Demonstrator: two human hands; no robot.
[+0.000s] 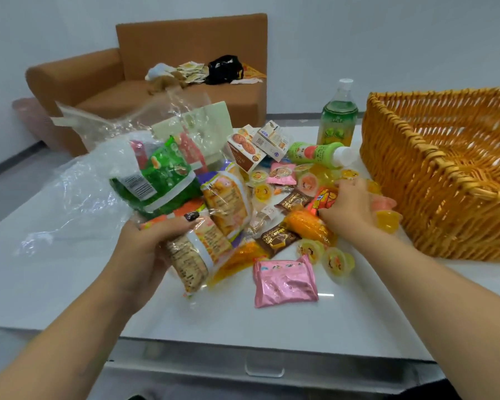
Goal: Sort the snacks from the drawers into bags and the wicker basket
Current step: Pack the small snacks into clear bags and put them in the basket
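Note:
My left hand [145, 249] grips the lower edge of a clear plastic bag [98, 168] that holds a green packet [156, 174] and cracker packets [228, 200]. My right hand [350, 209] reaches into the snack pile, fingers curled round a red and orange wrapper [324, 199], with jelly cups [386, 220] under its far side. A pink wrapper [285, 282], brown chocolate packets [277, 239] and more jelly cups [337, 262] lie on the white table [70, 284]. The wicker basket [445, 197] stands tilted at the right, with nothing showing inside.
A tall green drink bottle [339, 116] stands behind the pile and a small green bottle [321, 154] lies on its side. Biscuit boxes [257, 148] sit at the back. A brown sofa [156, 82] with clutter is beyond. A drawer handle [264, 368] shows below the table edge.

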